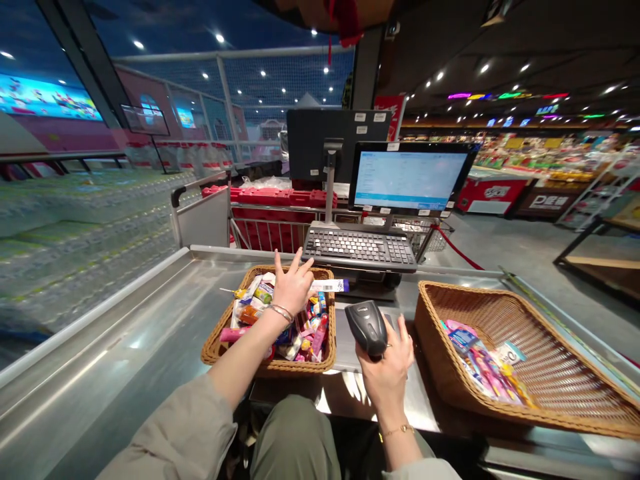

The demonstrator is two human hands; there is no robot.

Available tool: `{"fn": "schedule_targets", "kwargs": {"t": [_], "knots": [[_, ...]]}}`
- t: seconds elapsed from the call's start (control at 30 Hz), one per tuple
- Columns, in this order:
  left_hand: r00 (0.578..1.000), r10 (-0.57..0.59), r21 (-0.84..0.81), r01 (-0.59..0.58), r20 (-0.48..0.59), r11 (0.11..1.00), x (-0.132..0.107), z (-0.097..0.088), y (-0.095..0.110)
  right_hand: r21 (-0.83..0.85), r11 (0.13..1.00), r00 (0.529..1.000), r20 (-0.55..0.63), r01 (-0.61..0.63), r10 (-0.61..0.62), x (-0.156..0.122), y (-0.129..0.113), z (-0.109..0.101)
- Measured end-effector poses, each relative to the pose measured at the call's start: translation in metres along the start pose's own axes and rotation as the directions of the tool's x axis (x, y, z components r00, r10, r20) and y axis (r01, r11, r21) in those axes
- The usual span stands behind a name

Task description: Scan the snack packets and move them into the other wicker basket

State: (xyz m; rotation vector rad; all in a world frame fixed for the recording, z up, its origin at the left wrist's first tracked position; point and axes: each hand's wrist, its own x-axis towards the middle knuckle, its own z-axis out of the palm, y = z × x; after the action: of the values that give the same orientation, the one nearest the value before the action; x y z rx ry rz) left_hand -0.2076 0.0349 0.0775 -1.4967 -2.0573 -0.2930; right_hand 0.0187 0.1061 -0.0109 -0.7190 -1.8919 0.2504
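- The right hand [393,363] grasps a black scanner [367,327], thumb at its left side and fingers at its right, its lower part hidden in the grip
- The broad head stands just beyond that grip; its long axis slants from the palm away from the person and leftward, head pointing forward-left
- The left hand [293,290], left of the scanner grip, hangs back upward, fingers spread, over a wicker basket [300,367] of mixed small packages
- A white strip [327,286] with a blue end juts from the left hand, its long axis crosswise, blue end pointing right and barcode showing; whether that hand clasps it, I cannot tell
- Right of the scanner grip stands a larger basket [565,347], its colourful packets [487,363] on the side nearer the grip
- Ahead of both hands are a keyboard [360,247] and a lit monitor [407,177]
- A metal counter [150,333] extends left of the left hand
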Motion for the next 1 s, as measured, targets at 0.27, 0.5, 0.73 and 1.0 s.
{"fn": "schedule_targets", "kwargs": {"t": [0.27,0.5,0.73,1.0], "knots": [[0.992,0.023,-0.042,-0.029,-0.121,0.999,0.010,-0.001,0.032,-0.072,0.997,0.999,-0.036,0.026,-0.029,-0.001,0.005,-0.003],[0.981,0.054,-0.034,-0.061,-0.184,0.998,0.014,0.006,0.041,-0.119,0.993,0.997,-0.081,-0.007,-0.003,0.001,0.004,-0.007],[0.977,0.053,-0.032,-0.061,-0.208,0.998,0.016,0.008,0.046,-0.146,0.989,0.997,-0.080,0.006,-0.018,0.001,0.004,-0.008],[0.979,0.050,-0.036,-0.058,-0.197,0.998,0.018,0.009,0.048,-0.136,0.991,0.996,-0.085,-0.018,0.006,0.004,-0.002,-0.009]]}}
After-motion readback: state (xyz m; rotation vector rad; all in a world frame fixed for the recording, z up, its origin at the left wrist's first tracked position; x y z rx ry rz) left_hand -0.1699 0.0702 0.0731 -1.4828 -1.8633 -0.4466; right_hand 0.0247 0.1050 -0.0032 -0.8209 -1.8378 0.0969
